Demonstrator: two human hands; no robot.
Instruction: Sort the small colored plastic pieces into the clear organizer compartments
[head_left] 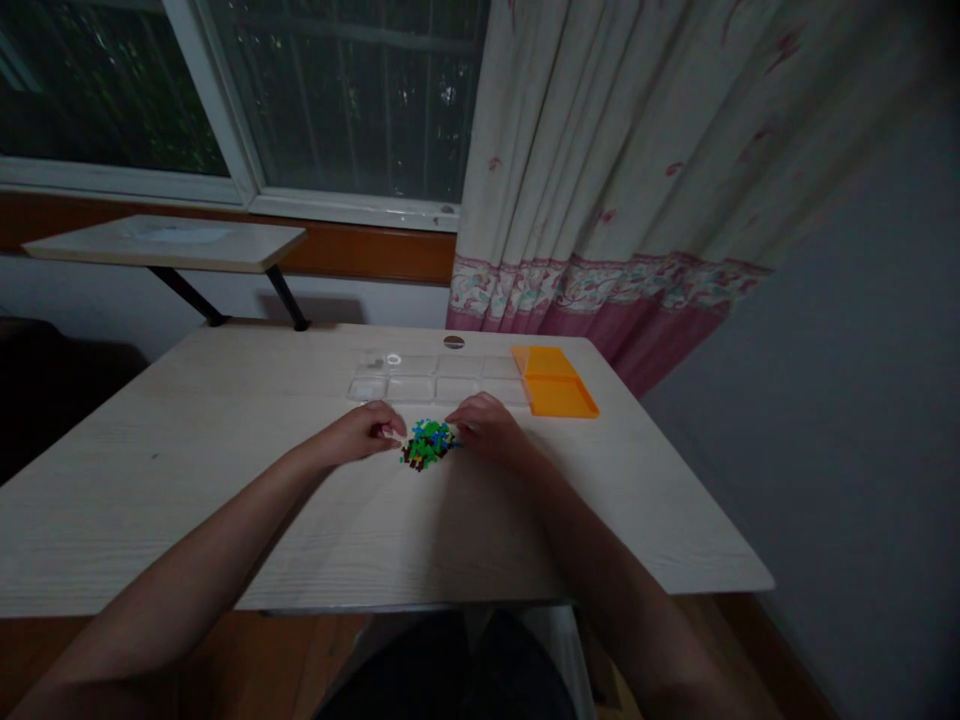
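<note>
A small heap of tiny building bricks (pixel 427 446) in green, blue, dark brown and a little yellow lies on the light wooden table (pixel 360 540). At the heap's left edge is my left hand (pixel 367 433), its fingers curled and the thumb close to the index finger. My right hand (pixel 495 430) meets the heap from the right with bent fingers at its upper right edge. Whatever either hand pinches is too small or hidden to make out. Just beyond both hands sits a clear plastic tray (pixel 436 390) divided into several compartments.
An orange plastic tray (pixel 562 396) adjoins the clear tray's right end. Behind them is a round dark grommet (pixel 454 342) in the tabletop. A raised shelf (pixel 225 245) on black legs stands at the back left. A patterned curtain (pixel 570 200) hangs behind the table.
</note>
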